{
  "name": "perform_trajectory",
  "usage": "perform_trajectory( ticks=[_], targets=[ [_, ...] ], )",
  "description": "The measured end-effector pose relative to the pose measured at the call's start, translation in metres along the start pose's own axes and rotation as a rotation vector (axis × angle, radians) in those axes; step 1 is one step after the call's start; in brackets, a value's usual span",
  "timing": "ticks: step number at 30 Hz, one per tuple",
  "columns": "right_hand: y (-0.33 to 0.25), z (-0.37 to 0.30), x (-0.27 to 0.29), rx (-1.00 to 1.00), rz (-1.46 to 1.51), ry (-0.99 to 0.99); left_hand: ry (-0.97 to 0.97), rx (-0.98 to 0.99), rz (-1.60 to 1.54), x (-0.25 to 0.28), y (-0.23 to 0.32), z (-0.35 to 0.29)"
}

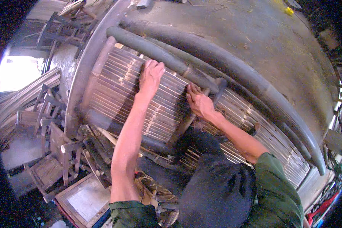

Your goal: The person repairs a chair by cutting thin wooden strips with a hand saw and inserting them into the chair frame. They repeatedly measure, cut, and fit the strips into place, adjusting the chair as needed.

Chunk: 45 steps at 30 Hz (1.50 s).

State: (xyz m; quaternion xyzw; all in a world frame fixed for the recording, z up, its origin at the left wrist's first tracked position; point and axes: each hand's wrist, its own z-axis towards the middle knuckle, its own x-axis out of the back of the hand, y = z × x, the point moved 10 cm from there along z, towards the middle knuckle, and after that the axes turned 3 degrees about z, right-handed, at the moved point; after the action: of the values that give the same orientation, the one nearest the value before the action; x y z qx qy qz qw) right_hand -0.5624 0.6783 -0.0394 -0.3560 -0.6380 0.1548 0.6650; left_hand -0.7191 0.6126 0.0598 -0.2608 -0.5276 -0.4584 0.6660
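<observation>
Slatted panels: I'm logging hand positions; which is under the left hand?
The left slatted panel: left hand at its upper edge. The right panel lies beneath the right forearm.

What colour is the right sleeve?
The right sleeve is dark green, seen best in the head view.

passage — above slats [162, 104] between left hand [151, 76] and right hand [201, 103] | obstacle — thick pole [152, 47] beyond both hands

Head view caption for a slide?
Left hand and right hand at the far edge of a slatted bamboo panel framed by thick poles.
</observation>
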Motion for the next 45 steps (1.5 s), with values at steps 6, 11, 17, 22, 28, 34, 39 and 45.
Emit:
perform_trajectory(
  ticks=[6,11,17,22,28,34,39,45],
  targets=[
    [-0.003,0.003,0.014,0.085,0.012,0.142,0.004,0.018,-0.033,0.001,0.012,0.007],
    [-0.018,0.008,0.029,0.048,0.333,0.168,0.065,-0.011,-0.004,0.005,-0.001,-0.007],
    [-0.019,0.034,-0.008,-0.129,0.274,0.036,0.004,0.010,0.021,-0.001,0.007,0.000],
    [-0.009,0.012,-0.062,-0.547,1.551,-0.125,-0.043,-0.027,0.041,-0.011,0.008,0.001],
    [0.017,-0.045,-0.003,-0.559,1.323,-0.306,-0.026,-0.137,0.156,-0.009,0.020,-0.004],
    [-0.030,-0.059,0.036,-0.733,1.545,-0.492,0.034,0.039,-0.111,0.019,0.014,-0.018],
    [-0.047,-0.052,0.113,-0.650,1.793,-0.386,0.087,0.340,-0.417,0.029,0.079,-0.085],
    [-0.012,-0.050,0.188,-0.212,0.445,-0.148,-0.273,0.356,-0.813,-0.014,0.156,-0.164]
  ],
)
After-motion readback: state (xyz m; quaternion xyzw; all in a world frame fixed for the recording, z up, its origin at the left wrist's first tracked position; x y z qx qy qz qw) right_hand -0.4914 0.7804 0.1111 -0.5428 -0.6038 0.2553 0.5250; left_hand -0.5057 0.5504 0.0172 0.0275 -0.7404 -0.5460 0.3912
